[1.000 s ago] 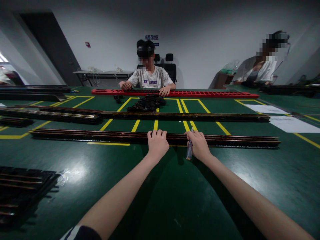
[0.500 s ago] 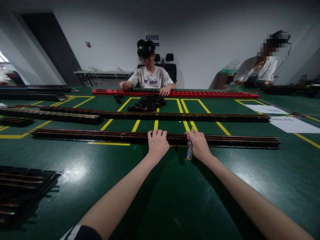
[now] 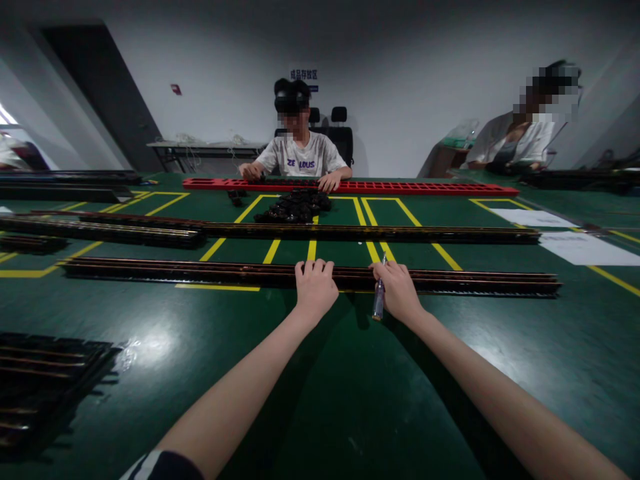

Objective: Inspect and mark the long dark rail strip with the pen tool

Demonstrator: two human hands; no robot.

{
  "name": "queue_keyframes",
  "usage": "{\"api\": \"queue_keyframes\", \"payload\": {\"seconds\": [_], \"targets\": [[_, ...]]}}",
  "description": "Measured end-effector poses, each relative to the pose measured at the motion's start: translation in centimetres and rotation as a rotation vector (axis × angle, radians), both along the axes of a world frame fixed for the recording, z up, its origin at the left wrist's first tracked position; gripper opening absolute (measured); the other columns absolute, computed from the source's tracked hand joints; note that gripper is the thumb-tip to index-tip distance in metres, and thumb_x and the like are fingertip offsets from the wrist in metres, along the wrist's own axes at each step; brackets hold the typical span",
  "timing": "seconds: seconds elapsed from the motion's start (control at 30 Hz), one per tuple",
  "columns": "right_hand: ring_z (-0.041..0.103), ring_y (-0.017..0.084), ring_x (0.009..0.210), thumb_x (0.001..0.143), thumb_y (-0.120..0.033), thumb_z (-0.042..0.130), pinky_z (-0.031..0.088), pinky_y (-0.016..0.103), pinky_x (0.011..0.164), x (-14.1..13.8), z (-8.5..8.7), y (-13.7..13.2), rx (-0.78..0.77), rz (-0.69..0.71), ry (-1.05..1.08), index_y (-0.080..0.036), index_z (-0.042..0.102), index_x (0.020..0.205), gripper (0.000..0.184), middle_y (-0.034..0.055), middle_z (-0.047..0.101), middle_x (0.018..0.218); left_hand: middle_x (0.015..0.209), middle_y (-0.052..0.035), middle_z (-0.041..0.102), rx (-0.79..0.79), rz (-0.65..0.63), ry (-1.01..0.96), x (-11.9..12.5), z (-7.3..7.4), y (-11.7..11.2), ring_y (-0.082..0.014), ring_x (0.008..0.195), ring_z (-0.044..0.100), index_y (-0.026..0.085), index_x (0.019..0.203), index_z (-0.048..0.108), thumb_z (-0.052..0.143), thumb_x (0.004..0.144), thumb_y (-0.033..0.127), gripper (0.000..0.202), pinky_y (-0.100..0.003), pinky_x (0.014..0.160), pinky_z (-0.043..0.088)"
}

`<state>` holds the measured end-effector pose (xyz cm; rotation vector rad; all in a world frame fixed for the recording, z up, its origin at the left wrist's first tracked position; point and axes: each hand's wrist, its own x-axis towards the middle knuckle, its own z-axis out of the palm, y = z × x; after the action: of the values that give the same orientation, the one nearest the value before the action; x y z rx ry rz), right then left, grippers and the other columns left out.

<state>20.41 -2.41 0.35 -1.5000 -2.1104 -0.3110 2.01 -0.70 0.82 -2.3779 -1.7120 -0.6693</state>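
Observation:
A long black rail with copper-coloured strips [image 3: 475, 281] lies crosswise on the green table. My left hand [image 3: 317, 291] grips it near its middle, fingers curled over the far side. To the right, my right hand [image 3: 401, 291] rests against the same rail and holds a small screwdriver [image 3: 379, 303]. Its clear, purplish handle points down toward me, and its thin metal shaft sticks up past my fingers. What the right fingertips touch on the rail is hidden.
Beyond lies a second long rail [image 3: 375, 233]. A heap of black parts [image 3: 295, 205] sits before a co-worker [image 3: 303, 157] at a red slotted frame [image 3: 425, 189]. More rails [image 3: 40, 373] lie near left. Paper sheets [image 3: 590, 249] lie at right; another person [image 3: 515, 143] sits behind.

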Motion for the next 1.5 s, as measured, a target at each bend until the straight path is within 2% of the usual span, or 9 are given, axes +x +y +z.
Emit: {"api": "queue_keyframes", "payload": {"seconds": [0.4, 0.7, 1.1, 1.27, 1.33, 1.5], "targets": [[0.054, 0.024, 0.08, 0.068, 0.001, 0.042, 0.038, 0.035, 0.074, 0.08, -0.1, -0.03, 0.007, 0.015, 0.009, -0.022, 0.042, 0.074, 0.023, 0.0081, 0.064, 0.08, 0.112, -0.0099, 0.066, -0.007, -0.01, -0.01, -0.06, 0.04, -0.02, -0.0263, 0.107, 0.056, 0.018, 0.113, 0.062, 0.04, 0.084, 0.017, 0.037, -0.049, 0.099, 0.036], [0.052, 0.025, 0.079, 0.072, -0.015, 0.049, 0.037, 0.034, 0.073, 0.15, -0.26, 0.17, 0.036, 0.01, -0.043, -0.021, 0.045, 0.077, 0.009, 0.0084, 0.061, 0.079, 0.112, -0.0103, 0.065, 0.001, 0.002, 0.007, 0.01, 0.1, -0.08, -0.0264, 0.107, 0.055, 0.017, 0.112, 0.062, 0.04, 0.084, 0.017, 0.036, -0.048, 0.099, 0.035], [0.052, 0.023, 0.077, 0.075, -0.014, 0.047, 0.037, 0.034, 0.072, -0.23, -0.26, 0.1, 0.049, -0.012, -0.034, -0.022, 0.041, 0.074, 0.01, 0.0093, 0.063, 0.082, 0.112, -0.01, 0.065, -0.018, -0.005, -0.023, -0.01, 0.14, -0.12, -0.0261, 0.108, 0.056, 0.017, 0.114, 0.061, 0.04, 0.084, 0.017, 0.037, -0.048, 0.1, 0.035], [0.054, 0.024, 0.076, 0.074, -0.015, 0.048, 0.036, 0.035, 0.075, -0.64, -0.26, 0.13, 0.068, -0.043, -0.029, -0.022, 0.043, 0.075, 0.009, 0.0087, 0.065, 0.081, 0.115, -0.0072, 0.065, 0.0, -0.017, -0.083, -0.13, -0.09, 0.01, -0.0238, 0.11, 0.055, 0.02, 0.117, 0.059, 0.037, 0.085, 0.015, 0.039, -0.047, 0.102, 0.034], [0.056, 0.025, 0.08, 0.073, -0.012, 0.048, 0.035, 0.037, 0.08, -0.73, -0.22, 0.12, 0.075, -0.039, -0.032, -0.022, 0.043, 0.076, 0.011, 0.0092, 0.066, 0.084, 0.116, -0.0062, 0.064, 0.005, -0.019, -0.095, -0.18, -0.14, 0.03, -0.0233, 0.111, 0.054, 0.022, 0.116, 0.06, 0.036, 0.085, 0.014, 0.039, -0.047, 0.103, 0.033], [0.054, 0.027, 0.107, 0.067, -0.001, 0.043, 0.032, 0.039, 0.089, -0.56, -0.16, 0.12, 0.117, 0.019, -0.004, -0.023, 0.041, 0.077, 0.024, 0.0108, 0.068, 0.1, 0.117, -0.0056, 0.064, 0.004, -0.017, -0.12, -0.26, -0.02, -0.04, -0.0233, 0.113, 0.053, 0.023, 0.115, 0.06, 0.036, 0.086, 0.014, 0.039, -0.048, 0.104, 0.032]]}}
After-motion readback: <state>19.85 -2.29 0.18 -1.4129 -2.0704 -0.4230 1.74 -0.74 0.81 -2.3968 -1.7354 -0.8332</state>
